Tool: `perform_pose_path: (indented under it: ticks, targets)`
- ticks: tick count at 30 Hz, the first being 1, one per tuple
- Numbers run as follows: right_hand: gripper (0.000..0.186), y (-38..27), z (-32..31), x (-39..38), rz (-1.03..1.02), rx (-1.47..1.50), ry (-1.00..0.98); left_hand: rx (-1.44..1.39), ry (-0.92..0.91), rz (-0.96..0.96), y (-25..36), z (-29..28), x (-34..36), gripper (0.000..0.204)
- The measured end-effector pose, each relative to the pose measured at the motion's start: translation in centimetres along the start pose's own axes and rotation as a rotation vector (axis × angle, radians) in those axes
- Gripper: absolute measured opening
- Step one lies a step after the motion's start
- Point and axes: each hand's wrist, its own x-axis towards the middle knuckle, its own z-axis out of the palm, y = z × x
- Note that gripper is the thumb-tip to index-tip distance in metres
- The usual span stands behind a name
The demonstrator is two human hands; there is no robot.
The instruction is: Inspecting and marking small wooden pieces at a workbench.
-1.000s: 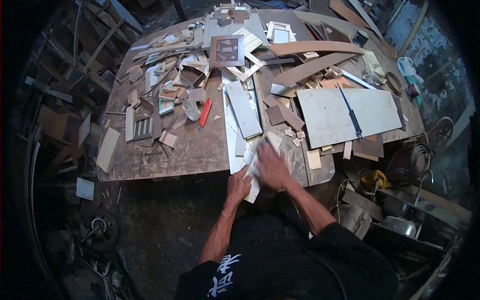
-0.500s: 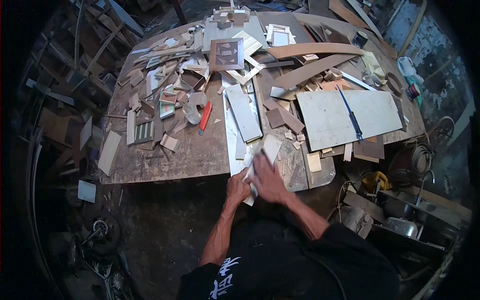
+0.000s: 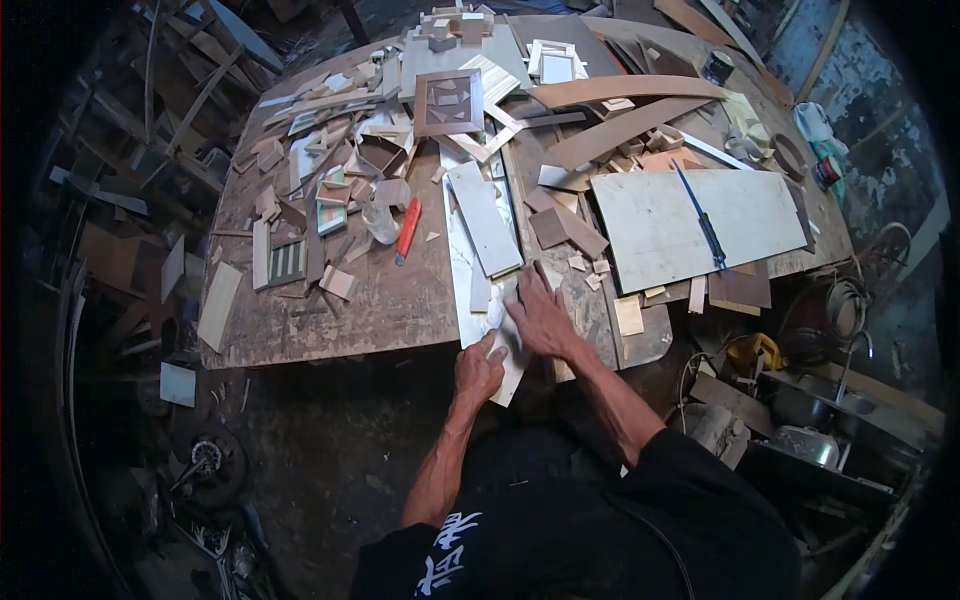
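At the bench's near edge, my left hand [image 3: 478, 370] is closed on a pale narrow board [image 3: 508, 385] that juts past the edge. My right hand [image 3: 540, 315] lies over the board's far part with fingers stretched out; whatever is under them is partly hidden. Beyond my hands, two pale strips [image 3: 484, 215] rest on a white marbled sheet [image 3: 465, 320]. A red utility knife [image 3: 408, 230] lies to their left. To the right, a blue-black long tool [image 3: 710, 240] lies on a large pale panel [image 3: 640, 230].
The worn bench [image 3: 350, 330] carries several offcuts, small boxes, a square framed piece [image 3: 448, 100] and long curved boards [image 3: 620, 90]. Stacked scrap wood [image 3: 130, 250] crowds the left wall. At the lower right are a yellow container [image 3: 750, 352], coiled hose [image 3: 845, 310] and metal clutter [image 3: 810, 450].
My right hand has moved back and forth along the board: nearer me half a second ago, now farther up, toward the strips. My left hand stays closed on it near the bench edge.
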Motion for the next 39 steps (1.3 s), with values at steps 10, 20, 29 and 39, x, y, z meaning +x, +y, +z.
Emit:
perform_pose_path:
  ticks: [10,20,29,39]
  targets:
    - [0.076,-1.0,1.4,-0.1,0.008,-0.029,0.063,0.058,-0.09,-0.078,0.0,-0.1,0.2,0.035]
    - [0.073,-0.3,3.1,-0.6,-0.032,-0.032,0.075,0.036,-0.09,-0.111,-0.9,0.2,0.2,0.042]
    - [0.076,2.1,2.6,1.8,-0.003,-0.104,0.038,0.105,-0.055,0.025,-0.8,0.7,-0.1,0.045]
    - [0.076,-0.4,3.8,-0.5,-0.016,-0.094,0.098,0.016,-0.144,-0.146,-0.3,0.0,-0.1,0.044]
